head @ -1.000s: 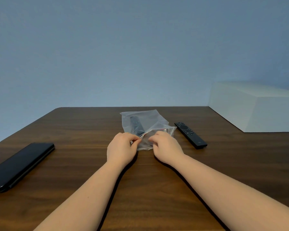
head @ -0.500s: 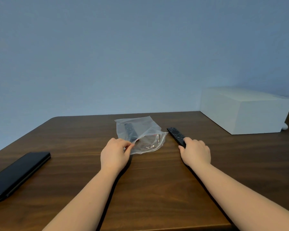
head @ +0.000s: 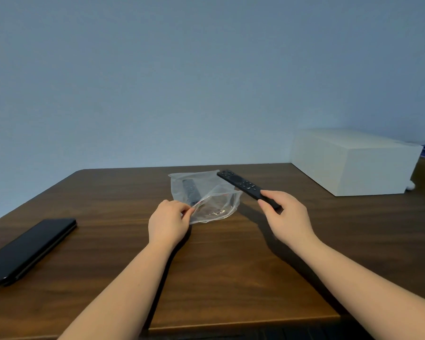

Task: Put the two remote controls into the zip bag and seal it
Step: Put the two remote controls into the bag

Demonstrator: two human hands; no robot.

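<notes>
Dark wood-grain worktop (head: 231,278) meets a plain blue-grey wall, with a white box (head: 353,163) at the far right and a black phone (head: 27,249) lying flat at the near left. Near the middle lies a clear zip bag (head: 206,190), its mouth gaping toward the viewer, with one black remote control (head: 191,191) already inside. The left hand (head: 168,222) pinches the bag's near edge between thumb and fingers, while the right hand (head: 286,217) grips the near end of a second black remote (head: 243,184), held above the worktop just right of the bag.
</notes>
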